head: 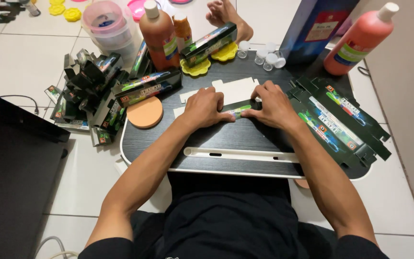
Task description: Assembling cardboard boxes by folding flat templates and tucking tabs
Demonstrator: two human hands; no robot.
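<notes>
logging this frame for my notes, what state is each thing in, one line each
carton blank: partly folded, pressed on the tray table by both hands
left hand: flat on the carton
right hand: pinching its edge
flat cartons: unfolded, stacked at right
finished boxes: folded, piled at left
orange bottles: upright, capped
small vials: upright, capped

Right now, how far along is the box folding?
Done: a pile of folded dark boxes lies left of the lap table, with two more at its back edge. In hand: the left hand and right hand press one carton blank flat. Left: a stack of flat blanks on the right.
</notes>
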